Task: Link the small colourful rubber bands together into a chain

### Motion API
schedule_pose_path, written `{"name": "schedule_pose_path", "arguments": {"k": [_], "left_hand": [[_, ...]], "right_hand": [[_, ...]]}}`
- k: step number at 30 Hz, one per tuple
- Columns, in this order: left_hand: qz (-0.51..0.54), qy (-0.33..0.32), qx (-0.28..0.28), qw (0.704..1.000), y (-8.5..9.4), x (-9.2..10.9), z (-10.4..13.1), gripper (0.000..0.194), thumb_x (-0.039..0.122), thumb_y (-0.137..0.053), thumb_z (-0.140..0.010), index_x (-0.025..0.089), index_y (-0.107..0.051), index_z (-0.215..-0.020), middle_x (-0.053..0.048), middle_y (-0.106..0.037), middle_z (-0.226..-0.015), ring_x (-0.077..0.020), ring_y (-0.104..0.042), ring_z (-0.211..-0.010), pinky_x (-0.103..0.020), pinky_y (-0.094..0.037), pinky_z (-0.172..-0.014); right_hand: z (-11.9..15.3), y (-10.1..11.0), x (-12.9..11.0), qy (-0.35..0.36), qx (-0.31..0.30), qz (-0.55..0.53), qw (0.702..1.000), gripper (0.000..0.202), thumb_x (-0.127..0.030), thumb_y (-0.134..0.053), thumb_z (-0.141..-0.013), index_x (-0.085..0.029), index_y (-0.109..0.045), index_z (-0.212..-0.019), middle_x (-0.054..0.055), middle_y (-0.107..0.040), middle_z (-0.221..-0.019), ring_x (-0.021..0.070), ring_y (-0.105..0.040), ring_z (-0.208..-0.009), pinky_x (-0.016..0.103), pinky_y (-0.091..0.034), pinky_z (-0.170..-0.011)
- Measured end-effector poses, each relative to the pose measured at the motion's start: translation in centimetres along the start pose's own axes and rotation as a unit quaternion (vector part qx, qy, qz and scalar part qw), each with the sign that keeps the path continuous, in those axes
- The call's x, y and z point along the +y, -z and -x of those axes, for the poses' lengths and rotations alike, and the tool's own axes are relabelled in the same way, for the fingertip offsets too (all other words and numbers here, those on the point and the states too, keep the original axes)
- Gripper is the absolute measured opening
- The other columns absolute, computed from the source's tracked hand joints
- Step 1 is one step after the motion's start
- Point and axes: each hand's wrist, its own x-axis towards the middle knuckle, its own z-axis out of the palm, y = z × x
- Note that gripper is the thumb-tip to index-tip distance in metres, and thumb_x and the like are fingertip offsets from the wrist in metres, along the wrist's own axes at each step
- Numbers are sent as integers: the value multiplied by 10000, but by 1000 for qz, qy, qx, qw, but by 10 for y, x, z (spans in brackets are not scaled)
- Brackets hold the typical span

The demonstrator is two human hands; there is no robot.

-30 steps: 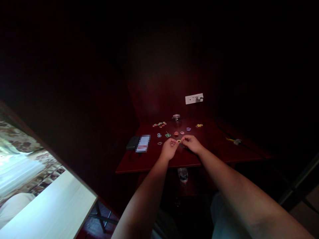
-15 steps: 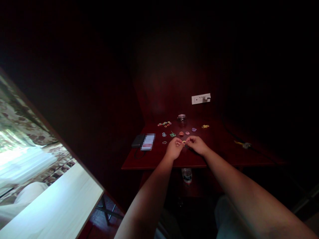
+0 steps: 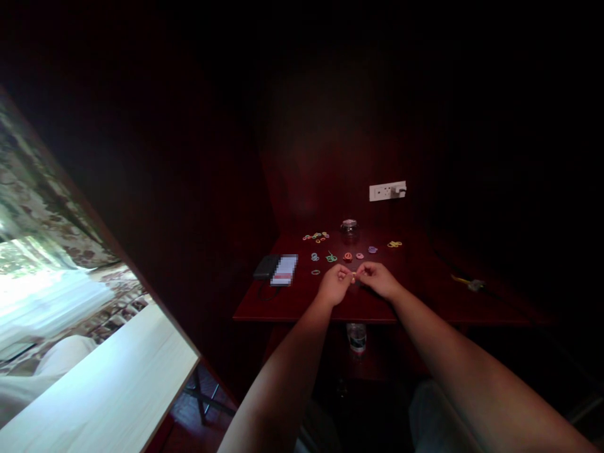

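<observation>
Between my fingertips is a small yellow hair tie (image 3: 353,274), pinched from the left by my left hand (image 3: 335,285) and from the right by my right hand (image 3: 379,279). Both hands are closed, low over the front of the dark red table (image 3: 292,308). Just beyond them lie little groups of hair ties: blue (image 3: 314,257), green (image 3: 331,258), red-orange (image 3: 348,257), pink (image 3: 360,256) and purple (image 3: 372,250). A single greyish hair tie (image 3: 316,272) rests left of my left hand. Yellow hair ties (image 3: 394,244) lie farther right.
Mixed-colour hair ties (image 3: 317,236) and a lidded clear jar (image 3: 350,228) stand at the back. A phone (image 3: 284,270) and a black case-like object (image 3: 267,267) lie left. A yellow-ended cable (image 3: 475,285) is right; a bottle (image 3: 357,338) sits below the tabletop.
My view has shifted slightly, so the table appears a little farther right. The fingertips have come closer together, and less of the yellow hair tie shows between them.
</observation>
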Motion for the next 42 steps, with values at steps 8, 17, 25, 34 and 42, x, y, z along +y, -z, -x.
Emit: {"name": "schedule_pose_path", "arguments": {"k": [8, 17, 25, 34, 42], "left_hand": [[-60, -12, 24, 998, 0, -3, 0, 127, 271, -514, -764, 146, -533, -775, -26, -630, -688, -95, -548, -596, -206, -399, -570], [-87, -7, 48, 995, 1, -3, -1, 108, 237, -464, -785, 148, -524, -770, -28, -623, -690, -100, -545, -593, -215, -393, -572], [-78, -7, 45, 996, 1, 1, 1, 103, 230, -471, -783, 141, -523, -778, -33, -627, -694, -94, -549, -603, -208, -398, -581], [-6, 18, -9, 1000, 1, 11, 4, 66, 176, -525, -711, 128, -529, -757, -48, -642, -700, -98, -560, -598, -200, -408, -564], [-22, 9, 7, 1000, 1, 3, 1, 69, 183, -519, -722, 129, -542, -760, -43, -645, -699, -96, -564, -602, -200, -406, -568]], "right_hand": [[1, -1, -1, 0, 14, 23, 1000, 295, -429, -620, -639, -150, -528, -615, -26, -500, -484, 83, -404, -441, 208, -296, -438], [1, -1, -2, -1, 17, 24, 1000, 256, -396, -595, -653, -149, -534, -620, -33, -478, -491, 87, -408, -453, 212, -302, -453], [0, -1, -1, 0, 14, 18, 1000, 221, -361, -562, -680, -149, -531, -629, -27, -492, -507, 89, -419, -457, 212, -314, -457], [-3, 0, 6, -16, 7, -5, 1000, 206, -352, -541, -703, -152, -521, -654, -19, -527, -509, 92, -443, -449, 206, -321, -453], [1, -1, -5, -31, 1, -2, 1000, 208, -350, -532, -700, -152, -520, -639, -21, -512, -487, 90, -440, -440, 207, -317, -451]]}}
